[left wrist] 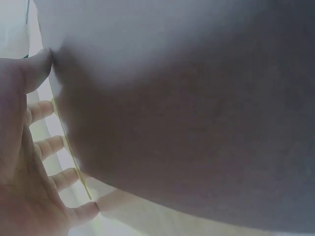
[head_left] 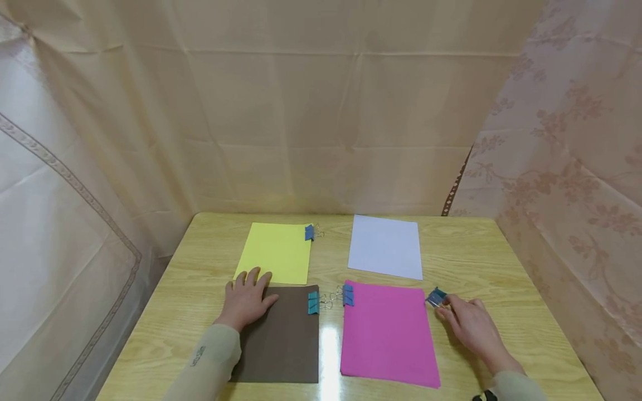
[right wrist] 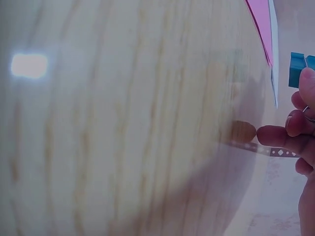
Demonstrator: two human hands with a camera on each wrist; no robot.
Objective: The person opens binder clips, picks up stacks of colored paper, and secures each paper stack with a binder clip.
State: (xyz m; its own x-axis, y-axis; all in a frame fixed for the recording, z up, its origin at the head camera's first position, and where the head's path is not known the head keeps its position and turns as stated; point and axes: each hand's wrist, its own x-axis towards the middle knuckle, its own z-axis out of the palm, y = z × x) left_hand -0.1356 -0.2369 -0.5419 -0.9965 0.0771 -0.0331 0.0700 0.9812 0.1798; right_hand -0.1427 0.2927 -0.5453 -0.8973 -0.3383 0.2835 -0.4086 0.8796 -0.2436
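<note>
A dark brown paper stack (head_left: 281,345) lies at the front left, a teal binder clip (head_left: 313,303) on its right edge. My left hand (head_left: 247,301) rests with spread fingers on its upper left corner, fingertips reaching the lower edge of the yellow paper (head_left: 278,250). To the right, my right hand (head_left: 473,326) pinches another teal binder clip (head_left: 437,297) by its wire handles, just beside the upper right corner of the pink paper stack (head_left: 388,334). The right wrist view shows that clip (right wrist: 297,70) partly, at the frame's edge. Pink's upper left corner carries a blue binder clip (head_left: 348,295).
White paper (head_left: 386,248) lies behind the pink stack. The yellow paper has a blue binder clip (head_left: 309,233) at its upper right corner. A wooden table (head_left: 501,267) bears everything, with beige cloth (head_left: 321,111) hanging behind and patterned cloth (head_left: 577,184) at the right.
</note>
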